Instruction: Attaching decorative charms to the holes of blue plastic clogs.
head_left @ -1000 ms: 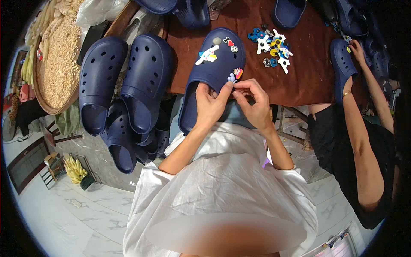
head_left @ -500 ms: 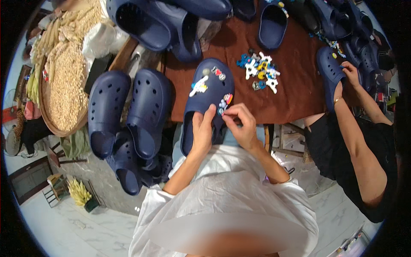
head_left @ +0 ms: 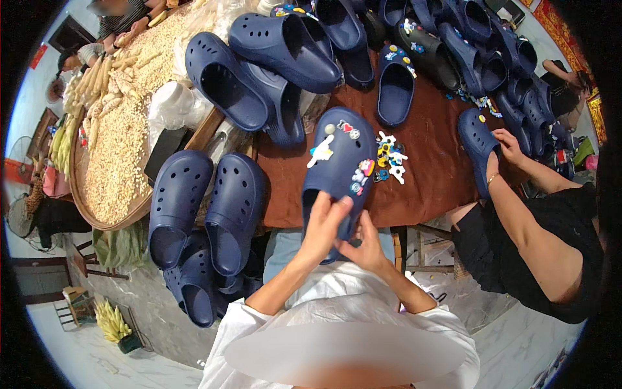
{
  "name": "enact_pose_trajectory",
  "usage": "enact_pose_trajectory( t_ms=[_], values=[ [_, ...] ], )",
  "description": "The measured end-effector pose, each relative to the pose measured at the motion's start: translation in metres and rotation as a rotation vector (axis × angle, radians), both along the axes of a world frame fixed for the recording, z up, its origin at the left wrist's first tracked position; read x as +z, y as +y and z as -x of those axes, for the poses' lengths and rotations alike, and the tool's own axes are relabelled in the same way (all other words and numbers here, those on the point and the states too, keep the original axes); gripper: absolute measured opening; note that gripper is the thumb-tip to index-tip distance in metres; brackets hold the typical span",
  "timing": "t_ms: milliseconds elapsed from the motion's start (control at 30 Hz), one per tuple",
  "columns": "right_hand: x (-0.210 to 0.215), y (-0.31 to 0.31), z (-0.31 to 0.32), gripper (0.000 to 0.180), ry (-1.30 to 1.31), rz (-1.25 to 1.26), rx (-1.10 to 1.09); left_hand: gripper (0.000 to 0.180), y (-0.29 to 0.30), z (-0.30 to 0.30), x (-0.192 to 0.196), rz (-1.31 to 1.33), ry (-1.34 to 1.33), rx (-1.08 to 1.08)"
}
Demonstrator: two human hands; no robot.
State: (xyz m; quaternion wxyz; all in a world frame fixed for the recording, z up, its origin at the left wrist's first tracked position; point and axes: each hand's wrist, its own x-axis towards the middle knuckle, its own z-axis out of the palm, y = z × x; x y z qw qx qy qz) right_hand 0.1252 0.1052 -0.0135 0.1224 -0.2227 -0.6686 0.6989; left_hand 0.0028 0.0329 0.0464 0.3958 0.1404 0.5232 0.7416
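My left hand has its grip closed on the heel end of the navy clog, fingers wrapped over the rim, and my right hand pinches the same end from just beside it, thumb and fingertips pressed together at the back edge; whether something small sits between those fingertips I cannot tell, the spot is too crowded. The clog lies toe-away at the near edge of the desk, which is covered in brown cloth, with its heel hanging off toward my lap. As I judge it, the decorating is well along: a white figure charm sits on the left of the upper, a pair of small ones near the toe, and a cluster of coloured ones on the right side, though plenty of holes in the upper show bare. Just right of the clog a little heap of loose charms waits on the cloth. To the left, two plain clogs stand side by side, undecorated, with more piled below them and many more across the far side. At the right, another person's hand works on a separate clog. A flat basket of pale grain sits far left.
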Motion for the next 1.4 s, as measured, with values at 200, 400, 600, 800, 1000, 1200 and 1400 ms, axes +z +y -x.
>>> enact_pose_trajectory(
  t_ms=[200,400,600,800,1000,1200,1400],
  values=[
    [0.014,0.053,0.003,0.073,0.247,0.17,-0.079,0.039,-0.029,0.019,0.081,0.048,0.85,-0.229],
    [0.027,0.107,0.025,0.052,0.162,-0.095,-0.314,0.015,-0.027,0.042,0.181,-0.7,1.339,-0.072],
    [0.031,0.198,0.083,0.04,0.267,-0.287,-0.371,0.012,-0.044,0.038,0.204,-0.65,1.286,0.082],
    [0.049,0.217,0.143,0.063,0.204,-0.252,-0.457,0.008,-0.068,0.034,0.204,-0.658,1.31,-0.02],
    [0.026,0.258,0.159,0.076,0.098,-0.231,-0.512,0.003,-0.068,0.061,0.199,-0.788,1.307,-0.144],
    [0.031,0.282,0.173,0.047,0.132,-0.245,-0.492,0.003,-0.058,0.064,0.193,-0.835,1.29,-0.168],
    [0.002,0.313,0.176,0.07,-0.014,-0.188,-0.481,0.039,-0.056,0.069,0.125,-0.101,1.125,0.094]
  ],
)
